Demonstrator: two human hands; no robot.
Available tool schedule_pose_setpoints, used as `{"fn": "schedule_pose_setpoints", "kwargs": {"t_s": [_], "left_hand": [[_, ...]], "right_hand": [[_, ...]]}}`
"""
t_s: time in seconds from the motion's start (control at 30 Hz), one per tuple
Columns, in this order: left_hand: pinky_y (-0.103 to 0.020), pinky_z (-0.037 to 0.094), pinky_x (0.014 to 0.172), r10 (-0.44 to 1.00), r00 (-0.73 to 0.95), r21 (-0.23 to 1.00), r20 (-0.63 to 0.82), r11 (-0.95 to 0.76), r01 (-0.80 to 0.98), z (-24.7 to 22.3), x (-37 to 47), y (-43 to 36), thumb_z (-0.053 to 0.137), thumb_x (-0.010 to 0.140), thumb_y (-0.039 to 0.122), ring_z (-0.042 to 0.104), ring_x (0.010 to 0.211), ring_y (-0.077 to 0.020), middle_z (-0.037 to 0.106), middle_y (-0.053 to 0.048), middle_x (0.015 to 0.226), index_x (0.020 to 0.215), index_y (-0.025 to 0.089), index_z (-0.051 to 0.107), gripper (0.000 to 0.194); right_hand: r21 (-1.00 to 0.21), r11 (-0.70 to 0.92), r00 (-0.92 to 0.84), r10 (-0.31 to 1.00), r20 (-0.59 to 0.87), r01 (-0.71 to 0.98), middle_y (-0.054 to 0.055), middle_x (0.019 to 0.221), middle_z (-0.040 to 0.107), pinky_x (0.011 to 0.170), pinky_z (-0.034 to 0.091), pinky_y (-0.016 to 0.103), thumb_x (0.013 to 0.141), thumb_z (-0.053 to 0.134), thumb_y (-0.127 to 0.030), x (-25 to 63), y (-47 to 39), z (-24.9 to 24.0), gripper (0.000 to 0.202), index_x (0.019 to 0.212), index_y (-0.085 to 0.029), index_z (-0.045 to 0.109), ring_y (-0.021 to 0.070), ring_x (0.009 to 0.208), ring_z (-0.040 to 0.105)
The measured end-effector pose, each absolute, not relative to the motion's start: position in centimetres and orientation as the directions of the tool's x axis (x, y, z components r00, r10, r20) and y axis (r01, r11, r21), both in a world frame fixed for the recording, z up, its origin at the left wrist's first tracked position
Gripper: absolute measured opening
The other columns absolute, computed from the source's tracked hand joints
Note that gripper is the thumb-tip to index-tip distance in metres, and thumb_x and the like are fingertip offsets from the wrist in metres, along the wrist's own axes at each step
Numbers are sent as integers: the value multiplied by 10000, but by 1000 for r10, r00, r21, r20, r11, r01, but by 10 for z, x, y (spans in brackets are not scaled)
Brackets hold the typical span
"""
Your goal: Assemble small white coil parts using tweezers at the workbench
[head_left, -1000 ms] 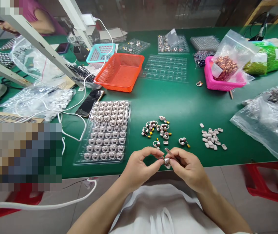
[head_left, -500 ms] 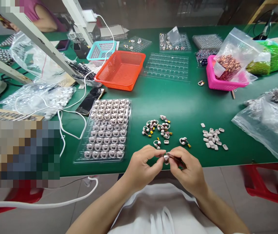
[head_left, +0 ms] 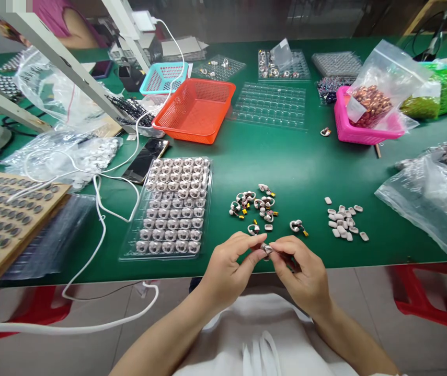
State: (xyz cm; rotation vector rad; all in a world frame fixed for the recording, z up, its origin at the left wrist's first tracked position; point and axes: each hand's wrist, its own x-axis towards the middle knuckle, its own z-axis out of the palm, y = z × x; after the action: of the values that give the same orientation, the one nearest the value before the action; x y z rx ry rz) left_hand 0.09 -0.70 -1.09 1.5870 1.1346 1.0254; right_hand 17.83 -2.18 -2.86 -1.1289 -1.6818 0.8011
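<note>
My left hand (head_left: 229,267) and my right hand (head_left: 305,272) meet at the table's front edge. Between their fingertips is a small shiny silver earbud part (head_left: 267,249), pinched from both sides; the fingers cover most of it. Something dark shows under the right fingers, too hidden to name. Just beyond the hands lie several half-assembled earbuds (head_left: 296,226) with curved bands and yellow tabs. One beige oblong cap (head_left: 268,227) rests beside them. A loose group of similar beige caps (head_left: 341,230) is to the right. Left of my hands, a clear tray (head_left: 203,209) holds rows of shiny earbud shells (head_left: 170,235).
An orange basket (head_left: 223,112), a blue basket (head_left: 150,86) and an empty-looking clear tray (head_left: 270,107) stand farther back. A pink basket (head_left: 364,137) holds a bag of copper-coloured parts. Phone (head_left: 145,162), white cable (head_left: 101,230) and wooden board (head_left: 56,196) are left. A person's arm (head_left: 78,28) shows behind.
The silver earbud part has turned slightly between my fingertips, and the right fingertips have shifted a little around it. The view has moved slightly. The laid-out parts stay in place.
</note>
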Motion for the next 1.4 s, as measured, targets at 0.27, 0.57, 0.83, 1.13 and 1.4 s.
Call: {"fn": "schedule_pose_setpoints", "kwargs": {"t_s": [0.27, 0.57, 0.83, 1.13, 1.4], "left_hand": [[-293, 549, 735, 985, 166, 994, -46, 29, 105, -12, 1, -7, 752, 831, 242, 690, 783, -195, 735, -62, 821, 931, 170, 792, 130], [-313, 557, 730, 950, 204, 951, 234, -268, 156, -9, -1, -5, 737, 850, 184, 671, 755, -184, 783, -66, 823, 1009, 204, 793, 169], [-283, 547, 716, 932, 207, 932, 297, -330, 150, -14, -1, -7, 698, 875, 135, 654, 773, -168, 748, -66, 821, 1085, 195, 774, 231], [-290, 557, 738, 963, 204, 953, 175, -217, 210, -7, 0, -13, 689, 878, 152, 681, 812, -190, 748, -71, 859, 1002, 213, 796, 175], [-307, 558, 750, 965, 165, 951, 205, -236, 199, -2, 4, -18, 682, 869, 109, 683, 817, -190, 757, -81, 888, 1060, 183, 771, 223]], "right_hand": [[-884, 345, -121, 938, 323, 316, 51, 910, 689, 579, 536, 249, 922, 601, -123, 177, -22, -27, 163, 1039, -228, 647, 163, 764, 671], [-838, 433, -141, 901, 410, 331, 60, 937, 695, 598, 559, 252, 892, 620, -70, 176, -21, -32, 244, 1064, -241, 635, 172, 803, 680], [-886, 391, -205, 915, 347, 248, 44, 928, 676, 500, 475, 211, 874, 645, -83, 182, -16, -31, 202, 999, -241, 652, 136, 707, 638], [-970, 170, -273, 955, 119, 172, 48, 850, 686, 611, 496, 263, 922, 644, -235, 187, -11, -26, 55, 938, -206, 688, 161, 720, 625], [-995, 100, -207, 973, 103, -24, 35, 846, 633, 612, 510, 257, 921, 656, -214, 181, -17, -37, 27, 923, -226, 680, 167, 761, 620]]}}
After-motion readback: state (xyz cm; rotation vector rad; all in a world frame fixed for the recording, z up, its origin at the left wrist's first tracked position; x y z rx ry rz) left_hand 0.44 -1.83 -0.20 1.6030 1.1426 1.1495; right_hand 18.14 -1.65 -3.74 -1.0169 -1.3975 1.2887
